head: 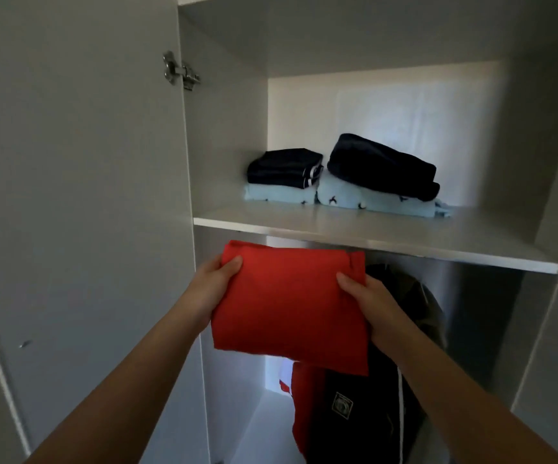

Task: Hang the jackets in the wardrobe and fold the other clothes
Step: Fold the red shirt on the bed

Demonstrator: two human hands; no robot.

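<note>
- While both bare arms stretch forward and up from the lower edge of the view, the left hand [219, 283] and the right hand [367, 303] grip a folded red garment [287, 306] between them, one on each side edge.
- Each hand clamps the cloth with its thumb laid flat on top: the left thumb near the upper left corner, the right thumb partway down the right edge.
- Both sets of fingers are tucked under the fabric and hidden, so how far they curl cannot be told.
- What kind of garment the red one is cannot be made out from its fold.
- Below it, hanging clothes are partly covered by the cloth and the right forearm: a black jacket [354, 420] with a pale square badge, a red jacket [304, 396] just to its left, and a third dark jacket [418, 303] higher up behind the right hand, its colour lost in shadow.
- Whatever they hang from is hidden behind the shelf [371, 236].
- Held in the air at the open wardrobe, the red garment has its far edge just under the shelf's front lip, not resting on it.
- Further back on the shelf sit two piles, side by side and touching: a navy bundle [284, 167] on pale blue cloth [281, 194], and a dark bundle [384, 167] on patterned pale blue cloth [371, 199].
- At the left the wardrobe door [70, 195] stands open on a metal hinge [180, 71].
</note>
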